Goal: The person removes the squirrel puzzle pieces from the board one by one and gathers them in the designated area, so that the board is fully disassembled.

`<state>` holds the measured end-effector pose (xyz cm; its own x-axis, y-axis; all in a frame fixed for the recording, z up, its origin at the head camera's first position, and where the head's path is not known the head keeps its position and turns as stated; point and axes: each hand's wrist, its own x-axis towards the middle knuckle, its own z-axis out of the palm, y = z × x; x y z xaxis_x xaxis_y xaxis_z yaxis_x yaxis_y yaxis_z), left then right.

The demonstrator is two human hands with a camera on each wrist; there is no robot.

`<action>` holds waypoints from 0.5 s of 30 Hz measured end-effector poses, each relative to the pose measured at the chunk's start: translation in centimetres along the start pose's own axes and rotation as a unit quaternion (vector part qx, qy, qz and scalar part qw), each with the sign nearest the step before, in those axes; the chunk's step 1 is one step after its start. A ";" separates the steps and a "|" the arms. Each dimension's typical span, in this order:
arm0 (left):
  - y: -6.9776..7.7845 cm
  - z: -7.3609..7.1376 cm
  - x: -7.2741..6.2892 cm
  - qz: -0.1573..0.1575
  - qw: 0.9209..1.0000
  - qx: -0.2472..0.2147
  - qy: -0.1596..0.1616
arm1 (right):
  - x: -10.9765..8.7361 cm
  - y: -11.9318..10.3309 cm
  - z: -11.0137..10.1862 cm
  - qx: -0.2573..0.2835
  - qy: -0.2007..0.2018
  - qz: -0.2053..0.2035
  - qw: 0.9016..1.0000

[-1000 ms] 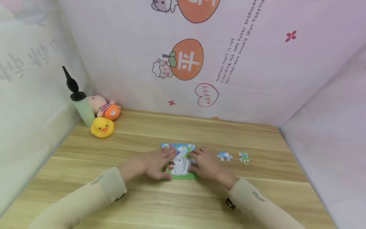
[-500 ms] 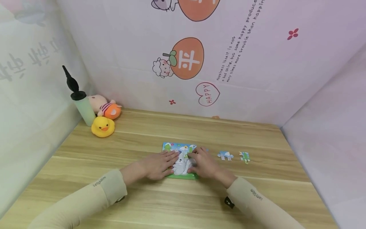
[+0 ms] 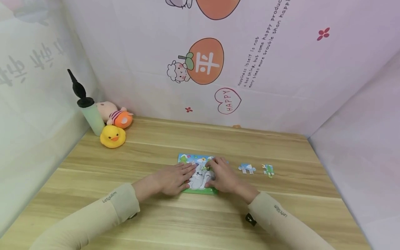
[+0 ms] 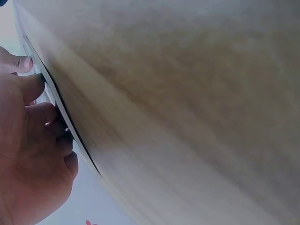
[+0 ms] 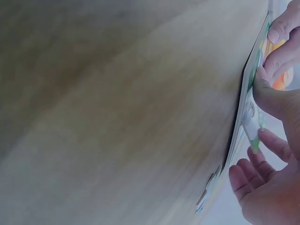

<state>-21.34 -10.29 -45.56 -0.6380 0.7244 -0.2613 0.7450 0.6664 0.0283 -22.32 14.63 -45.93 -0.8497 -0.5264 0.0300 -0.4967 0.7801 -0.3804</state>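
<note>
A jigsaw puzzle (image 3: 197, 184) with a grey squirrel picture lies flat on the wooden table. My left hand (image 3: 173, 178) rests on its left part with the fingers stretched out, covering some of the picture. Over the right part, my right hand (image 3: 225, 177) has its thumb and fingers bent. Seen from the right wrist, a puzzle piece (image 5: 252, 124) stands tilted off the board, pinched between the thumb and fingertips of that hand. Part of this piece is hidden by the hand. In the left wrist view, the left hand (image 4: 35, 150) lies along the board's edge.
Two loose puzzle pieces, one mostly blue (image 3: 247, 168) and one green (image 3: 268, 170), lie right of the board. At the back left stand a yellow rubber duck (image 3: 112, 136), a plush toy (image 3: 115, 114) and a pale green hand pump (image 3: 92, 116). Fabric walls enclose the table.
The left hand has slid a little to the right and now covers the picture's brown patch. The right hand stays over the right part, its fingers slightly shifted. The head view has tilted slightly.
</note>
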 end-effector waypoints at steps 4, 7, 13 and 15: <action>0.1 -0.1 0.0 -0.002 1.000 -0.004 -0.003 | -0.1 -0.1 -0.1 0.016 0.010 -0.007 1.000; 0.1 0.0 0.0 -0.004 1.000 -0.008 -0.005 | -0.2 -0.3 -0.1 0.031 0.010 -0.012 0.999; 0.1 0.1 0.1 -0.007 1.000 -0.009 -0.005 | -0.1 -0.4 -0.3 0.038 0.009 -0.035 0.999; 0.1 0.1 0.1 -0.007 1.000 -0.007 -0.004 | -0.1 -0.4 -0.3 0.037 0.009 -0.040 0.998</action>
<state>-21.36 -10.17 -45.66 -0.6470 0.7132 -0.2697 0.7329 0.6793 0.0381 -22.08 14.50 -45.52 -0.8110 -0.5796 0.0797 -0.5496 0.7081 -0.4434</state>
